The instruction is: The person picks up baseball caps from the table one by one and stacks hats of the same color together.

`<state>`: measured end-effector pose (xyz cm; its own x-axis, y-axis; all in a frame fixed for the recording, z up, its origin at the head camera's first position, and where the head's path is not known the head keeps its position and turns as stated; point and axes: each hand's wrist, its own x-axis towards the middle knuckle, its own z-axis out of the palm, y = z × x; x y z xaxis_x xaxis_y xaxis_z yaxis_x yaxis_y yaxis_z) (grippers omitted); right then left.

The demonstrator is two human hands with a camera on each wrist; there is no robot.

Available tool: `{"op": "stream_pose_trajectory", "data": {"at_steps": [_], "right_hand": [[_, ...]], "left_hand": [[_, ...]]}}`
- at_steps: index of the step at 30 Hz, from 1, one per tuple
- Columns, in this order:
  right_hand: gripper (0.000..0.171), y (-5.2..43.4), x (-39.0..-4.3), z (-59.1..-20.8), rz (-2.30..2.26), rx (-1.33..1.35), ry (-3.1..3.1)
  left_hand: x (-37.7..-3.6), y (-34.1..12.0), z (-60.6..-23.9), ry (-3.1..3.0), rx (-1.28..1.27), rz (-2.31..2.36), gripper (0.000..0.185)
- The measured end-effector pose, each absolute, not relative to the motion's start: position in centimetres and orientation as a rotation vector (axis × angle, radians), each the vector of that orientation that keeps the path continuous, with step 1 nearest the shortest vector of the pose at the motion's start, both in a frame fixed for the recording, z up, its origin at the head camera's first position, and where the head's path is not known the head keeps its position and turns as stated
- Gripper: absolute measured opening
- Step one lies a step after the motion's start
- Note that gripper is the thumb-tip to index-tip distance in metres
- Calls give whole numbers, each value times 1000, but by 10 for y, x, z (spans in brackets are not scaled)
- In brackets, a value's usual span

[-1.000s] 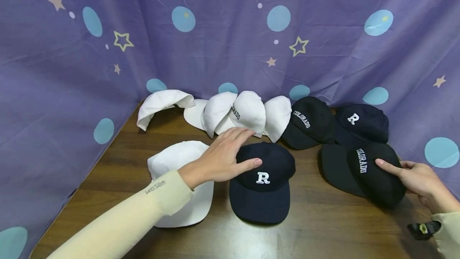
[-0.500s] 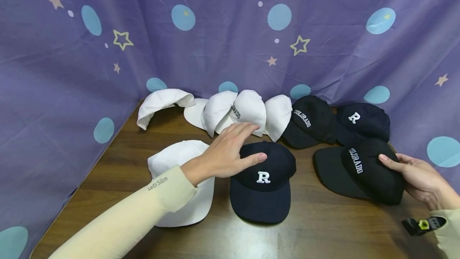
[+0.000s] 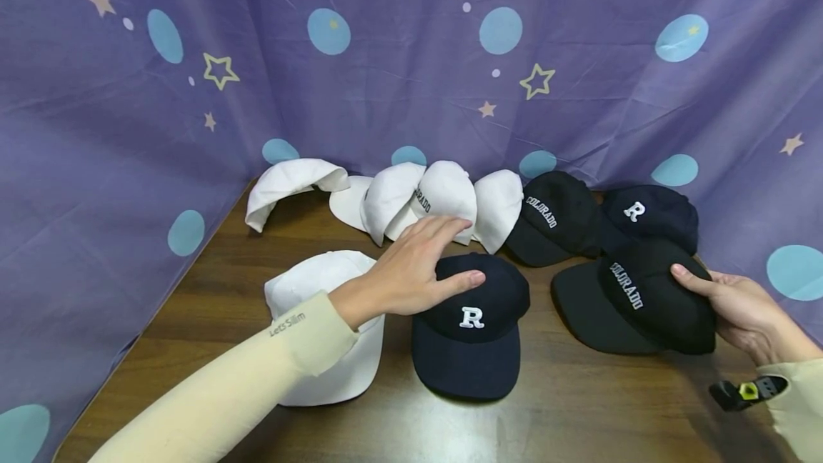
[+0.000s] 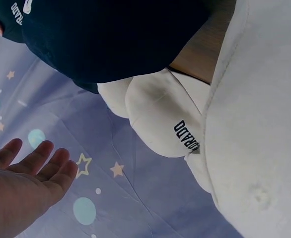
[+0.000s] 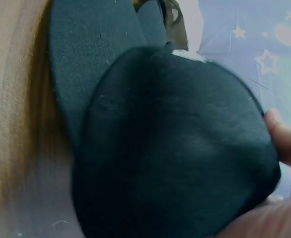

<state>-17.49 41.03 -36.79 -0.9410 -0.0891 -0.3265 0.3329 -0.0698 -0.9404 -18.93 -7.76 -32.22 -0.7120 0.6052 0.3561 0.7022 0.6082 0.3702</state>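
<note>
My right hand point(image 3: 749, 313) grips a black baseball cap point(image 3: 649, 299) lettered COLORADO by its crown. The thumb lies on the outside, and the other fingers are mostly hidden behind the cap. Its brim points left; the crown fills much of the right wrist view, dark and blurred. My left hand point(image 3: 411, 270) is over the navy cap point(image 3: 466, 363) with a white R, its fingers fairly straight and holding nothing. In the left wrist view those fingers point(image 4: 46, 163) stand apart from the caps. Partly under the left forearm lies a white cap point(image 3: 315, 277).
Along the back of the wooden table point(image 3: 572, 406) runs a row of caps: a folded white cap point(image 3: 289, 184), several more white ones, a black COLORADO cap point(image 3: 556, 220) and a navy R cap point(image 3: 656, 216). A purple curtain point(image 3: 386, 91) with stars hangs behind and at the sides.
My right hand has moved left and slightly up with the black COLORADO cap, which now covers part of the navy cap behind. My left hand has drifted slightly right and away from me.
</note>
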Motion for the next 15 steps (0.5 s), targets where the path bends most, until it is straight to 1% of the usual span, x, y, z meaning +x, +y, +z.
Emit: {"op": "stream_pose_trajectory", "data": {"at_steps": [10, 15], "right_hand": [[36, 406, -187, -359, -1983, 1, 1879], [41, 406, -195, -352, -1892, -200, 1846]], "left_hand": [[-189, -75, -323, -2641, -1099, -711, 76], [-189, -75, -322, -2647, -1097, -711, 77]]}}
